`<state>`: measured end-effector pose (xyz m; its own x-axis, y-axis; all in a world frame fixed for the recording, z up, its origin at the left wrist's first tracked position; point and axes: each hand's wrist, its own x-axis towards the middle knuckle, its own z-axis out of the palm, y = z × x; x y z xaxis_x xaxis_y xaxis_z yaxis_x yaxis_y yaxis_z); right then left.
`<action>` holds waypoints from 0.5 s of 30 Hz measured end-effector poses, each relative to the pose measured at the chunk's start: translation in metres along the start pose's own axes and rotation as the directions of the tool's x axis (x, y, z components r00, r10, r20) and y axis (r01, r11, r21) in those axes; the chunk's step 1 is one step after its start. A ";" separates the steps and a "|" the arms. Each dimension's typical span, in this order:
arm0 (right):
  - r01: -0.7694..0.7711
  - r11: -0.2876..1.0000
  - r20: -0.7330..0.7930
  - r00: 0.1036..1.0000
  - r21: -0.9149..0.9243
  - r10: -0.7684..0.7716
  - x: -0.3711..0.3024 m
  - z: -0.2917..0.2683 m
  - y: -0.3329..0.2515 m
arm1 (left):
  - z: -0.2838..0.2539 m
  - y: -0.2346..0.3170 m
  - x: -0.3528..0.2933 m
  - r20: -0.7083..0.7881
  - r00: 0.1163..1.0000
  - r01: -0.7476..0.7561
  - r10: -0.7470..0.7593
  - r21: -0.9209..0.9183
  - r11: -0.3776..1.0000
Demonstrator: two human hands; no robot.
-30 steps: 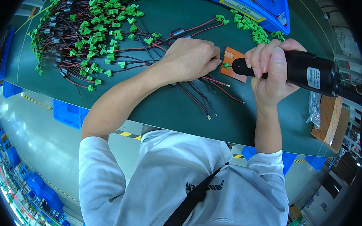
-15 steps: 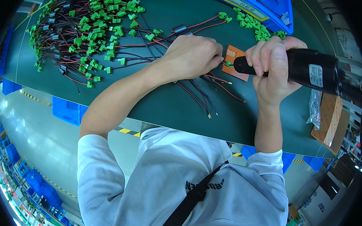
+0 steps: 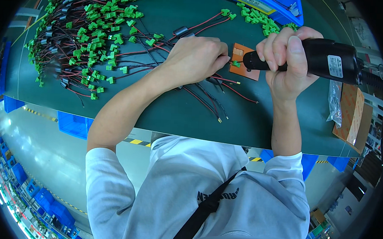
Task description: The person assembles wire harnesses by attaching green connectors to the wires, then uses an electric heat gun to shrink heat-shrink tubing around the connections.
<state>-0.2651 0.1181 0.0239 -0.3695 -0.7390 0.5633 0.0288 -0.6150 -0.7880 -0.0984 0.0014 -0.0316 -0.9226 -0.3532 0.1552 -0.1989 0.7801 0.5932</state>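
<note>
My right hand (image 3: 290, 59) is wrapped round a black electric screwdriver (image 3: 322, 59), its nose pointing left over an orange block (image 3: 250, 74). A small green terminal connector (image 3: 236, 64) sits on the block, beside that nose; the tool's very tip is hidden. My left hand (image 3: 199, 57) is closed in a pinch just left of the block, and the fingers cover whatever they grip. Red and black wires (image 3: 240, 94) with bare-looking ends stick out from beneath this hand. Beyond it lies a wire pair with a black cylinder (image 3: 181, 31) and green connectors at its end.
A large heap of wires with green connectors (image 3: 90, 25) covers the table's left side. Loose green connectors (image 3: 259, 18) lie beside a blue bin (image 3: 287, 20) at the back. A clear plastic bag (image 3: 334, 103) and a cardboard piece (image 3: 352, 112) lie at the right edge.
The whole view has shifted slightly, so the table things appear a little further left and up. Both hands stay at the orange block; the screwdriver's nose has moved slightly away from me over it.
</note>
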 end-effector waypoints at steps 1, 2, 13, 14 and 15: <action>0.004 1.000 0.020 1.000 0.003 -0.004 0.000 0.000 0.001 | 0.000 0.000 0.000 0.007 1.000 -0.003 0.003 -0.001 1.000; 0.007 1.000 0.038 0.999 0.006 -0.008 0.000 0.001 0.001 | 0.001 -0.001 0.000 -0.001 1.000 -0.009 0.009 -0.006 1.000; 0.158 0.960 -0.070 0.987 0.229 -0.146 0.008 0.023 0.010 | -0.008 0.002 0.001 0.055 0.998 0.013 -0.012 -0.017 1.000; -0.192 0.981 -0.258 0.950 -0.035 0.177 0.002 0.027 -0.011 | -0.008 0.005 0.002 0.057 0.998 0.018 -0.017 -0.014 1.000; -0.146 0.984 -0.222 0.968 -0.106 0.119 0.004 0.022 -0.010 | -0.009 0.006 0.004 0.057 0.998 0.024 -0.023 -0.009 1.000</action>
<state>-0.2468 0.1156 0.0397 -0.5601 -0.7277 0.3960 -0.0165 -0.4682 -0.8835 -0.1005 0.0006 -0.0203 -0.9351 -0.3411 0.0960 -0.2177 0.7668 0.6038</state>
